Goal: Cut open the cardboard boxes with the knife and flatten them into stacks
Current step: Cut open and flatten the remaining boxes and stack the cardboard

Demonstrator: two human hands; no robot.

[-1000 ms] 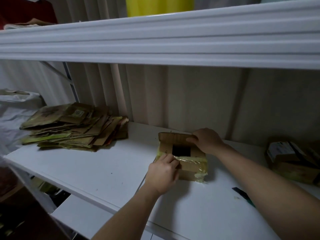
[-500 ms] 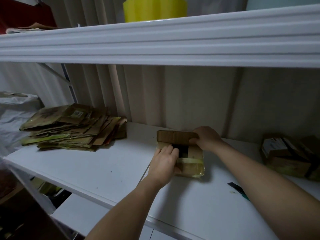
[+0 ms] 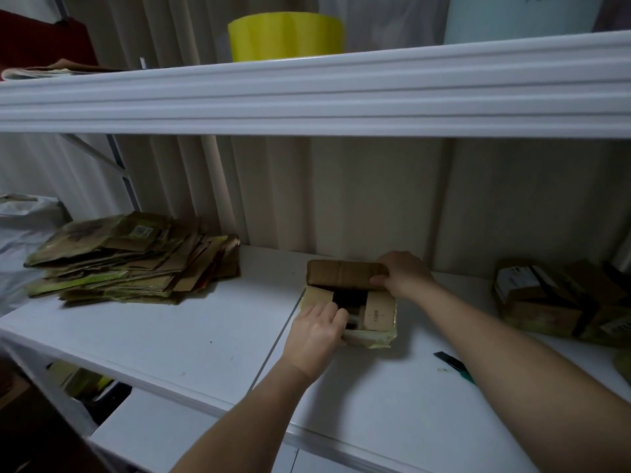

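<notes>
A small brown cardboard box [image 3: 377,314] with yellowish tape lies on the white shelf [image 3: 191,339], its top open and dark inside. My right hand [image 3: 404,274] grips the far flap and holds it raised. My left hand [image 3: 317,331] grips the near left flap at the box's front edge. The knife [image 3: 452,363], dark with a green handle, lies on the shelf to the right of the box, partly under my right forearm. A stack of flattened boxes [image 3: 129,257] sits at the left.
Uncut boxes [image 3: 553,298] with labels stand at the right end of the shelf. An upper white shelf [image 3: 341,93] overhangs, carrying a yellow container [image 3: 285,37]. A curtain hangs behind. White bags [image 3: 20,233] lie at far left.
Both hands have pulled the box's top flaps further apart. The far flap now stands up and the opening is wider.
</notes>
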